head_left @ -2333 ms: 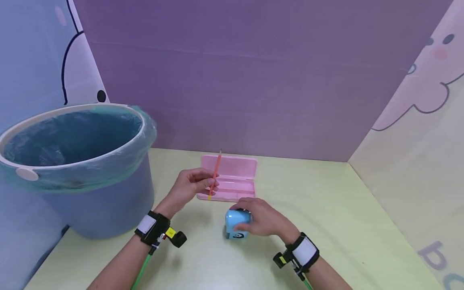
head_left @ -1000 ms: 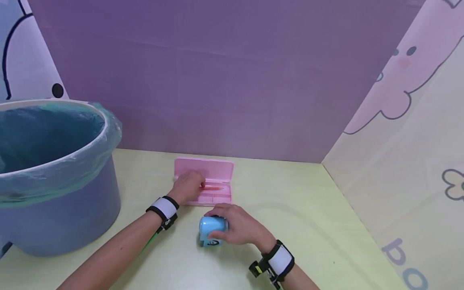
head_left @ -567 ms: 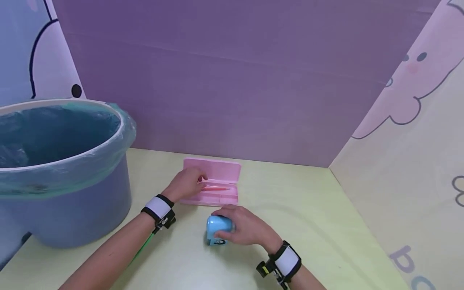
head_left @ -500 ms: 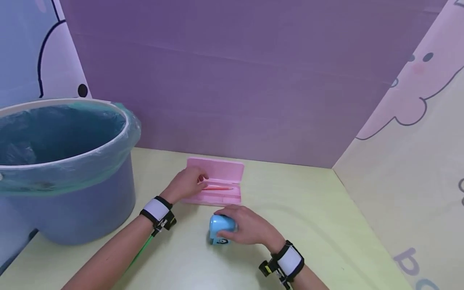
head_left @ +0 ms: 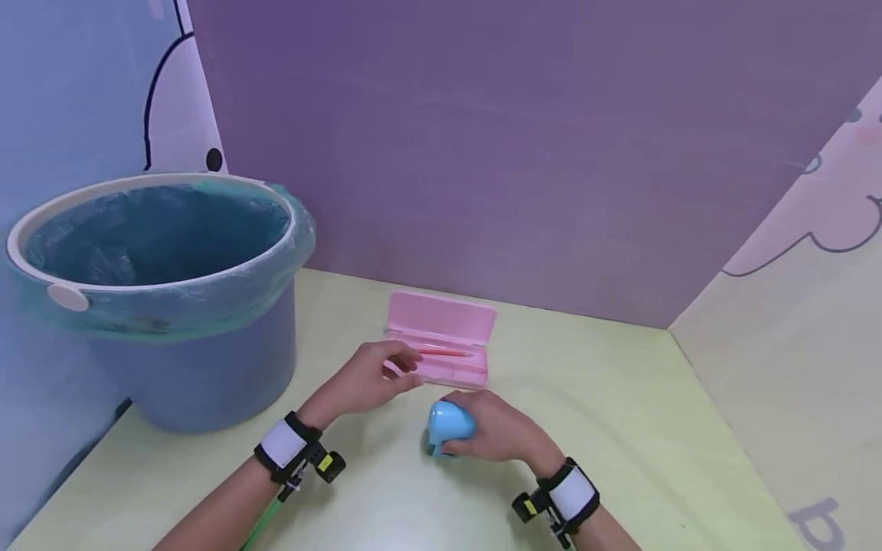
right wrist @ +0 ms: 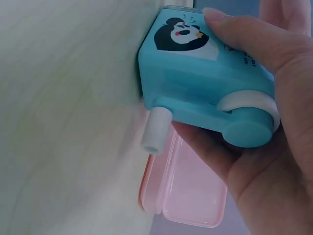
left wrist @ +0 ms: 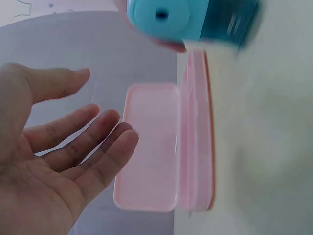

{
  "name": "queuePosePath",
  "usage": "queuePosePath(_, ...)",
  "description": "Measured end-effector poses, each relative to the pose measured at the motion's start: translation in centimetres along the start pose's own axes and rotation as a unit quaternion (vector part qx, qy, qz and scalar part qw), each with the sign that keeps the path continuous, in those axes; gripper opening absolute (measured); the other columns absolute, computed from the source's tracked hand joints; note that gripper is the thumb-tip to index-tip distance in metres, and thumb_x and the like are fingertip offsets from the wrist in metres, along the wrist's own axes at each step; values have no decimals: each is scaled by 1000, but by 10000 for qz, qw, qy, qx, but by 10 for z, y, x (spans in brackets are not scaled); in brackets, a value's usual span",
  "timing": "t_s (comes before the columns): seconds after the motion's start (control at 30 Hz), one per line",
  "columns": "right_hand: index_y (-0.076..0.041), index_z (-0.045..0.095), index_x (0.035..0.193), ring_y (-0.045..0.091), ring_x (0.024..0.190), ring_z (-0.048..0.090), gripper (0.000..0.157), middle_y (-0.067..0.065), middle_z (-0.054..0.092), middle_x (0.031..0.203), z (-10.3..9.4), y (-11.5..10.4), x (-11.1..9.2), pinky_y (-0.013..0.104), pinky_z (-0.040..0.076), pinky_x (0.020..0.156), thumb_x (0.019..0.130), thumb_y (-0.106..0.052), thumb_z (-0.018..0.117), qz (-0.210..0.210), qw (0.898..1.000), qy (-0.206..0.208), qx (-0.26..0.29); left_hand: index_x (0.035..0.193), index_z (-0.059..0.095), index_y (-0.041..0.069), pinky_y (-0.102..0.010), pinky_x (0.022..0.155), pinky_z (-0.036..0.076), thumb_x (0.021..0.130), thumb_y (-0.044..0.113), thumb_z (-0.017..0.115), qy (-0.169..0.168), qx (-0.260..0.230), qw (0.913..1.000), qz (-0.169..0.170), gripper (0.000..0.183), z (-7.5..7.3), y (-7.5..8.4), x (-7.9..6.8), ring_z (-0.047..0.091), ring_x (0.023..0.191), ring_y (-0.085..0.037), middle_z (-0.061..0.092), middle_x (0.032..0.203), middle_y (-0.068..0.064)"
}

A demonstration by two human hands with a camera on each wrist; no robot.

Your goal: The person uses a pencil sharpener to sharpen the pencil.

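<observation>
In the head view, an orange-red pencil (head_left: 448, 353) lies in the pink pencil case (head_left: 441, 316), whose lid stands up at the back. My left hand (head_left: 368, 376) hovers at the case's front left with its fingers parted and nothing in them. The left wrist view also shows those fingers (left wrist: 105, 169) loosely spread before the lid. Just in front of the case, my right hand (head_left: 499, 427) grips a blue crank pencil sharpener (head_left: 450, 422), thumb on its panda-printed side. A white crank handle (right wrist: 157, 129) shows in the right wrist view. Whether the sharpener touches the table cannot be told.
A big blue bin (head_left: 200, 375) with a green plastic liner stands at the left of the pale yellow table (head_left: 586, 398). A purple wall panel (head_left: 482, 153) closes off the back, and a printed cream-and-pink panel (head_left: 813, 367) rises on the right.
My left hand first held the pencil upright, then laid it in the case and drew back with fingers loosened. The sharpener, still in my right hand, has tilted. The head view has shifted.
</observation>
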State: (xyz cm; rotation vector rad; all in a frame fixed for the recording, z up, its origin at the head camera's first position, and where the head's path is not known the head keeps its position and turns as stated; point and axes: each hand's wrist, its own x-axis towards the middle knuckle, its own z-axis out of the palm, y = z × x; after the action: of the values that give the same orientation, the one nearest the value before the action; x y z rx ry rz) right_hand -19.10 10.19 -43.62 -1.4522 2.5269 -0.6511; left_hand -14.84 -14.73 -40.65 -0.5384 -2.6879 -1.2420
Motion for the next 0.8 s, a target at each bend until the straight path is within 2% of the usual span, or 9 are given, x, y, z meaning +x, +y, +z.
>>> queuePosePath(0.13,-18,63,119,5,87,58,49,-14,63,100,-7,1,-7,25,51,77,80,-43,78,-33,9995,125,276,122,63,9,-38,89,52,86,28,75,-336,-307,9989,136,42,5,11,-11,61,103,-20,65,112,-1)
queuePosePath(0.23,-20,62,122,6,92,60,52,-13,64,105,-13,-3,-12,28,52,81,79,-44,79,-15,9976,292,633,126,61,9,-38,89,52,82,31,78,-566,-418,9973,200,52,6,17,-17,60,105,-20,64,116,-2)
queuePosePath(0.47,-19,59,130,8,97,61,62,-13,64,112,-24,-9,-17,29,53,81,77,-45,80,-22,9925,686,1012,130,60,9,-37,87,52,73,33,85,-749,-494,9957,248,67,9,25,-22,60,101,-20,63,113,-1)
queuePosePath(0.63,-19,62,126,8,95,62,57,-13,66,110,-28,-12,-20,30,54,80,78,-43,80,-101,9883,849,1264,123,64,9,-39,82,54,72,31,86,-761,-621,9946,346,60,16,28,-22,62,97,-24,65,109,0)
queuePosePath(0.8,-16,62,126,11,95,62,56,-8,67,111,-27,-14,-22,32,54,79,79,-40,80,-281,9849,949,1421,111,68,11,-36,78,55,74,32,85,-753,-705,9933,515,45,19,28,-22,64,90,-20,67,99,4)
